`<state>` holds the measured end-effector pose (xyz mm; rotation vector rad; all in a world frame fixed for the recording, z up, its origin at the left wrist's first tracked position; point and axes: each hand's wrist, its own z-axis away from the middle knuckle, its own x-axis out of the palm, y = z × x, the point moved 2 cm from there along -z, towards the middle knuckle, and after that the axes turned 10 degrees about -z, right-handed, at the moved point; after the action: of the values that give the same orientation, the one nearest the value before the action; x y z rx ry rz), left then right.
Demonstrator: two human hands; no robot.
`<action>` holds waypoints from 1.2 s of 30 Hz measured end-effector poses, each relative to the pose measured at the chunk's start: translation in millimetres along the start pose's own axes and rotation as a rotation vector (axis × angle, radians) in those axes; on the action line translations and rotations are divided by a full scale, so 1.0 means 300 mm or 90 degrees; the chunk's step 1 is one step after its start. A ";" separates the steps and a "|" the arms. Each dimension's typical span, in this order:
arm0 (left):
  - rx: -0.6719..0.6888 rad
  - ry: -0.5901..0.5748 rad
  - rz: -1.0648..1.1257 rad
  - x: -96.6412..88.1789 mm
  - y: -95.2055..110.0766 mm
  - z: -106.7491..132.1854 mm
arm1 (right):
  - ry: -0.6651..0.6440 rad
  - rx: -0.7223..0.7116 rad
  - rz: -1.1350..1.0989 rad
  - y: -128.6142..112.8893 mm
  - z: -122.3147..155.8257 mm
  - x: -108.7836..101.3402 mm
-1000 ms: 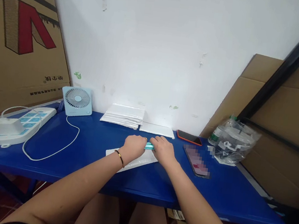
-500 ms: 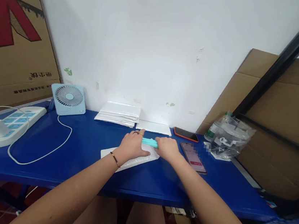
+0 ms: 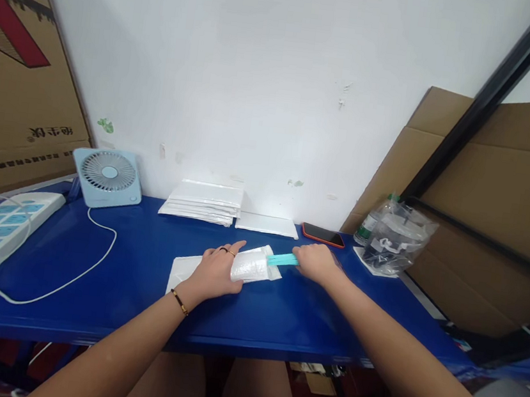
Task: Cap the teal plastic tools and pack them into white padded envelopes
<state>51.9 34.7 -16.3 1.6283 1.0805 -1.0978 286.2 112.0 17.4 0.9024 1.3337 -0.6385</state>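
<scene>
A white padded envelope [image 3: 251, 265] lies on the blue table, its open end facing right. My left hand [image 3: 217, 271] holds it across the middle, thumb on the near edge and fingers on the far side. A slim turquoise strip-like object [image 3: 282, 260] goes into the envelope's mouth; its inner end is hidden and its exact kind is unclear. My right hand [image 3: 316, 263] is closed around the outer end of that strip.
Behind are a stack of white envelopes [image 3: 204, 201], a single envelope [image 3: 267, 224] and an orange-edged phone [image 3: 323, 234]. A fan [image 3: 108, 178] and power strip [image 3: 5, 228] stand left. At right are a bottle [image 3: 369, 224] and plastic bag [image 3: 399, 241].
My right hand has moved right, away from my left hand. More of the envelope's mouth shows, with the turquoise strip in it. My left hand has shifted left, and the view has turned slightly.
</scene>
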 end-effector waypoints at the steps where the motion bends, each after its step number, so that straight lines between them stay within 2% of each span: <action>1: 0.010 0.011 0.011 -0.001 0.003 -0.001 | -0.001 -0.005 -0.001 -0.010 0.001 -0.008; 5: 0.049 0.042 0.050 0.006 0.031 -0.009 | 0.010 -0.059 -0.008 -0.085 -0.007 -0.047; 8: 0.074 0.038 0.049 0.013 0.052 -0.012 | 0.014 -0.093 -0.002 -0.150 -0.018 -0.073; 16: 0.071 0.035 -0.113 0.026 0.083 -0.019 | -0.056 -0.120 -0.067 -0.270 -0.048 -0.075; 19: 0.064 0.036 -0.176 0.030 0.095 -0.029 | -0.076 -0.110 -0.108 -0.285 -0.046 -0.068; 22: 0.085 0.016 -0.186 0.028 0.093 -0.036 | -0.082 -0.107 -0.190 -0.247 -0.019 -0.084; 25: 0.069 0.005 -0.158 0.013 0.072 -0.043 | -0.025 -0.189 -0.395 -0.176 0.023 -0.112; 27: 0.058 0.010 -0.127 0.002 0.060 -0.049 | 0.073 -0.246 -0.582 -0.142 0.043 -0.115; 28: 0.064 0.014 -0.109 -0.002 0.059 -0.052 | 0.149 -0.235 -0.667 -0.134 0.047 -0.107; 30: 0.094 0.028 -0.082 -0.008 0.067 -0.058 | 0.286 -0.158 -0.800 -0.148 0.045 -0.064; 31: 0.114 0.036 -0.077 -0.009 0.075 -0.061 | 0.321 -0.119 -0.846 -0.170 0.041 -0.034; 33: 0.155 0.042 -0.078 -0.006 0.089 -0.064 | 0.326 -0.098 -0.874 -0.231 0.032 0.023; 36: 0.217 0.000 -0.076 -0.002 0.088 -0.065 | 0.215 -0.128 -0.840 -0.298 0.035 0.076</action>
<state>80.7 46.7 -6.4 1.8434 1.0428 -1.4226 221.3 58.4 -21.6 -0.1794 2.2097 -1.3311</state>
